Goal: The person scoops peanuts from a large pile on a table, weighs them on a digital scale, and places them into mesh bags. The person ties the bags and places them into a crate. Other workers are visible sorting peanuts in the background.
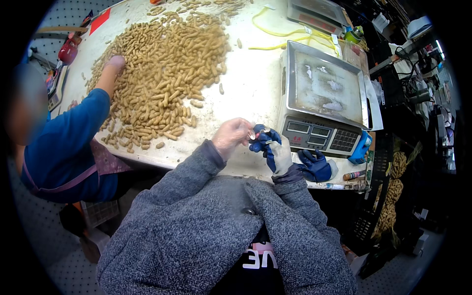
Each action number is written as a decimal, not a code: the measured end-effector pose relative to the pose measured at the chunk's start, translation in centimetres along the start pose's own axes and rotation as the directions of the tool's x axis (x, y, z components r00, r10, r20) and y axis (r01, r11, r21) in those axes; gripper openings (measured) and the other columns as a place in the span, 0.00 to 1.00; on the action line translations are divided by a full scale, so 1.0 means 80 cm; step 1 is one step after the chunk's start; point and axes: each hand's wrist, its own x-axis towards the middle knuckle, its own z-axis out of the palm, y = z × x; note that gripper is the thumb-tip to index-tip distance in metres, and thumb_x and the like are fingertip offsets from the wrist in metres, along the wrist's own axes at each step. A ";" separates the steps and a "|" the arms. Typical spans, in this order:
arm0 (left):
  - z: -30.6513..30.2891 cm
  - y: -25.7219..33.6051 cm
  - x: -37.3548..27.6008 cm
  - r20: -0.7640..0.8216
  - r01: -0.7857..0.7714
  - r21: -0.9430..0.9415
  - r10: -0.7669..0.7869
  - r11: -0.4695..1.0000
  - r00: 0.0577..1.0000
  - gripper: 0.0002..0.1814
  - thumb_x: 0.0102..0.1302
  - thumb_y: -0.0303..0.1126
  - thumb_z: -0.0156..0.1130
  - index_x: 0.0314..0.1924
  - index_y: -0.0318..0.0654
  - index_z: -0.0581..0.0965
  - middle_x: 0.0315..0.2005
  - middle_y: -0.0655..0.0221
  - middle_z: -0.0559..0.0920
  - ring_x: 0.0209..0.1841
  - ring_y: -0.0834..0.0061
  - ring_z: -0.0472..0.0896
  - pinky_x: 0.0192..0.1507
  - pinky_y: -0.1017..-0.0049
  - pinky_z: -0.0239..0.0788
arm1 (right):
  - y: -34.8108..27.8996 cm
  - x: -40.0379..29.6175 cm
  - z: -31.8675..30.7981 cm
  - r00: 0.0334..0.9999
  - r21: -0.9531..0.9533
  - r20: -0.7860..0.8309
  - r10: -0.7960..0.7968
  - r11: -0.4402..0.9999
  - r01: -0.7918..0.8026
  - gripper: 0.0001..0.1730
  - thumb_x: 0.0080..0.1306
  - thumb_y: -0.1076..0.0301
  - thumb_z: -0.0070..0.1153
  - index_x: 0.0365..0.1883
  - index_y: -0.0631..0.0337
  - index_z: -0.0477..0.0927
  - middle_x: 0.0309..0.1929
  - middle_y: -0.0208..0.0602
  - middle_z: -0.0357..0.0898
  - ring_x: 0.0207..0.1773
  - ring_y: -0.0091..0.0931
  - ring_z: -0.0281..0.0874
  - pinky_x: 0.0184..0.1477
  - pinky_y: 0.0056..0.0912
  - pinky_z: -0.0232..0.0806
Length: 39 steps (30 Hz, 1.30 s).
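My left hand (232, 136), in a thin clear plastic glove, pinches a small pale piece (252, 135), perhaps part of a peanut shell. Close against it is my right hand (273, 150), wearing a blue-coated work glove with a whitish back. Its fingers curl around another small pale bit (266, 129), partly hidden by the glove. Both hands meet above the front edge of a white table (250, 84). To their left spreads a large heap of unshelled peanuts (169, 66). A second blue-coated glove (316, 166) lies just right of my right hand.
A digital weighing scale (326, 83) with a metal pan stands at right. Yellow straps (276, 34) lie behind it, near another scale (317, 14). A co-worker in a blue sleeve (79, 118) reaches into the heap at left. Black crates (368, 206) with bagged peanuts (392, 191) stand at right.
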 end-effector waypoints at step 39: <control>-0.002 0.003 0.006 -0.088 0.093 -0.499 -0.157 0.862 0.984 0.07 0.63 0.29 0.48 0.31 0.33 0.72 0.35 0.56 0.77 0.39 0.64 0.77 0.45 0.68 0.74 | 0.011 0.009 -0.004 0.996 0.159 -0.068 0.065 0.986 -0.054 0.21 0.58 0.75 0.51 0.52 0.65 0.71 0.44 0.37 0.76 0.33 0.20 0.77 0.25 0.09 0.62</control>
